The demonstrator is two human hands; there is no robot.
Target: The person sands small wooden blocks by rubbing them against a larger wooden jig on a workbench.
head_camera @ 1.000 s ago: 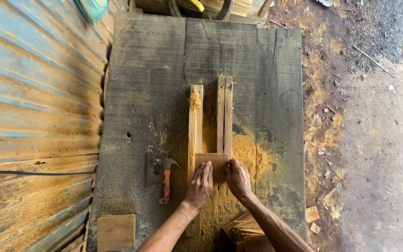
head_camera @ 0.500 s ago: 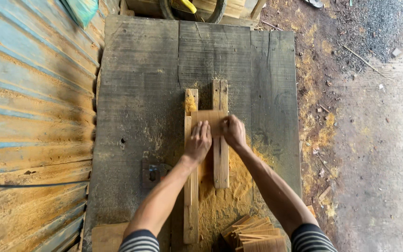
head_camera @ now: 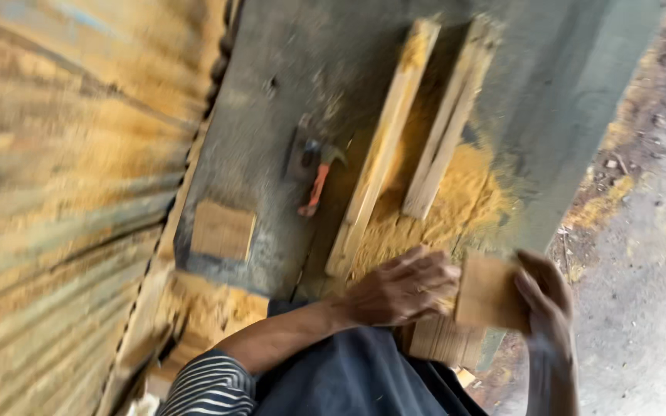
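— Both hands share the grip on one thing: the left hand (head_camera: 402, 289) curls its fingers over the near edge of a small flat square of pale brown wood (head_camera: 489, 294), and the right hand (head_camera: 546, 304) pinches the far edge between thumb and fingers. Neither hand is open.

— Where is that square?

— Off the grey weathered plank counter (head_camera: 564, 69), in the air past its near corner, above a stack of thin tan wooden pieces (head_camera: 437, 339) that sits below the hands. The picture is blurred, so I cannot tell whether the square touches the stack.

— How far along does the work look?

— Judging by the thick heap of yellow sawdust (head_camera: 449, 208) around the two long pale wooden strips (head_camera: 410, 131) lying side by side on the counter, a good deal has been worked there. The gap between the strips stands empty, so this square seems finished with that spot.

— And what is left?

— I cannot count the stack. Another tan wooden square (head_camera: 223, 229) lies alone at the counter's left edge, and an orange-handled claw hammer (head_camera: 316, 177) rests untouched beside the left strip. Rusty corrugated sheet metal (head_camera: 63, 177) runs along the left.
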